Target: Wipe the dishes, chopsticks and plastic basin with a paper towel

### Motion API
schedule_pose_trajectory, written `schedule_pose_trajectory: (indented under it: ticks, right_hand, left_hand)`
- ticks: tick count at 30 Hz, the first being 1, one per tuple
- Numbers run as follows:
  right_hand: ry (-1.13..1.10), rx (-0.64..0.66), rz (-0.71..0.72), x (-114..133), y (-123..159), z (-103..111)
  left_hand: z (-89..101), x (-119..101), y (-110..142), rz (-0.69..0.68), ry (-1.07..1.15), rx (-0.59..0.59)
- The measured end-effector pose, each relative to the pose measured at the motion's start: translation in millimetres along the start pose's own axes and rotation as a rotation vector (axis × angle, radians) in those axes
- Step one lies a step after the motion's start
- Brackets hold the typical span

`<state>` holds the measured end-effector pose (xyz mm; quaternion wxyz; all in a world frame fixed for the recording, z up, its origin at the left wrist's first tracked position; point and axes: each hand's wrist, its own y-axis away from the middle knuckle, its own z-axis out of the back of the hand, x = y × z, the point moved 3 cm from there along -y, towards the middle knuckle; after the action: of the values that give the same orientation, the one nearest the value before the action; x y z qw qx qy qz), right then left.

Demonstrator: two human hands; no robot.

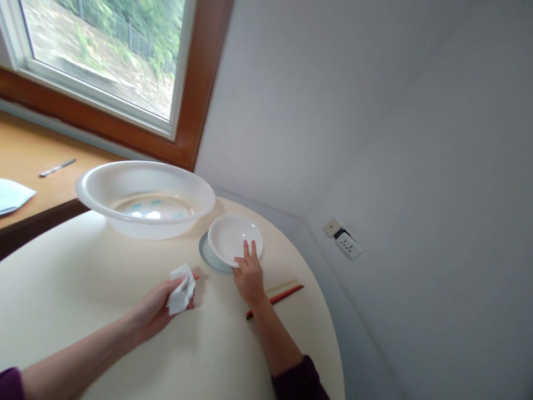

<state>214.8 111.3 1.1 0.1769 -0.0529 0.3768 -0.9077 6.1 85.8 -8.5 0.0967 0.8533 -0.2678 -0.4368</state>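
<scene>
My left hand [160, 306] is closed around a crumpled white tissue [182, 289] just above the cream round table [104, 289]. My right hand [250, 275] grips the near rim of a small white plate [233, 236], fingers lying on top of it. That plate is tilted over a grey-blue plate [207, 254] that lies beneath it on the table. A large translucent white basin [145, 197] with a little water stands just behind the plates.
Red and pale chopsticks [283, 291] lie on the table to the right of my right wrist. A wooden windowsill [37, 166] at the left carries a pen [57, 167] and a pale cloth [12, 195]. A wall socket [347, 244] sits low at right.
</scene>
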Motion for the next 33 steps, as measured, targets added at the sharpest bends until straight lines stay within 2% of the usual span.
schedule_pose_trajectory:
  ticks: [7,12,18,25,33]
  right_hand:
    - [0.065,-0.041,-0.082,-39,-2,42]
    - [0.115,-0.101,-0.156,-77,14,54]
    - [0.129,-0.099,-0.253,-100,34,52]
    - [0.110,-0.027,-0.300,-103,44,40]
    - [0.101,-0.002,-0.329,-107,49,29]
  left_hand:
    - [0.7,0,-2,-0.001,-0.010,0.012]
    - [1.3,0,-2,0.010,0.001,0.014]
    - [0.7,-1,-2,0.010,-0.008,0.017]
    - [4.1,0,-3,0.014,0.000,0.007]
    - [3.3,-1,-2,0.020,-0.008,-0.011]
